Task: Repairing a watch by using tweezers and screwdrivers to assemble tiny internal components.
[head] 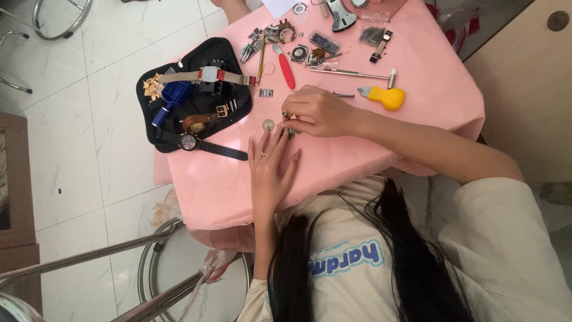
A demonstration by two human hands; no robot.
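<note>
On the pink cloth-covered table [357, 161], the left hand [271, 170] is lying flat, fingers spread narrowly, fingertips touching a small metal watch part [291, 132]. The right hand [319, 111] is pinching that part from above, just beyond. A round pale disc [269, 124] is sitting just beside it. Farther off, a black tool pouch [196, 95] is holding watches; a yellow-handled tool [384, 96] is lying beyond the right hand.
</note>
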